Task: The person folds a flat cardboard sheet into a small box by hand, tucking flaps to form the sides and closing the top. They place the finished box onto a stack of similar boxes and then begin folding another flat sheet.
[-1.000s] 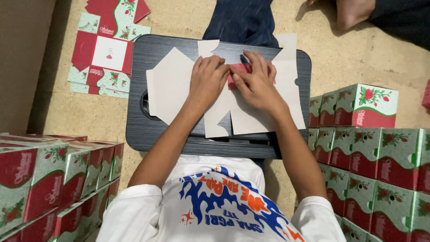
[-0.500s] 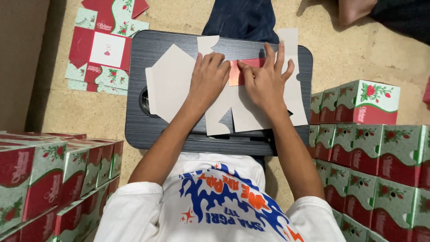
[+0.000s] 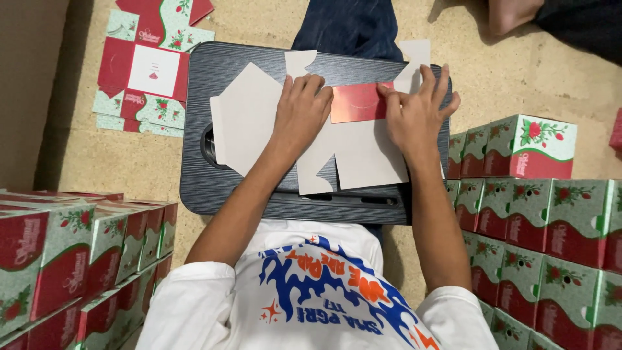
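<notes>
Across the dark lap desk (image 3: 214,181), both hands (image 3: 301,110) (image 3: 414,113) press flat, seemingly ungripping, the sideways-running carton blank (image 3: 363,152).

Left hand (image 3: 301,110) covers the carton blank's (image 3: 363,152) middle crease; fingertips curled under, contact with the red flap (image 3: 356,102) unclear

Right hand (image 3: 414,110) hides the flap's right end and part of the blank's upper tab

Worktop (image 3: 207,188): near edge masked by forearms and shirt; oval slot half under the blank

Folded boxes (image 3: 551,220), right stack, cut off by right and bottom edges; left stack (image 3: 58,259) cut by left edge

Flat printed cartons (image 3: 146,71) clipped at top edge

Bare foot (image 3: 512,13), top right, mostly out of view
</notes>
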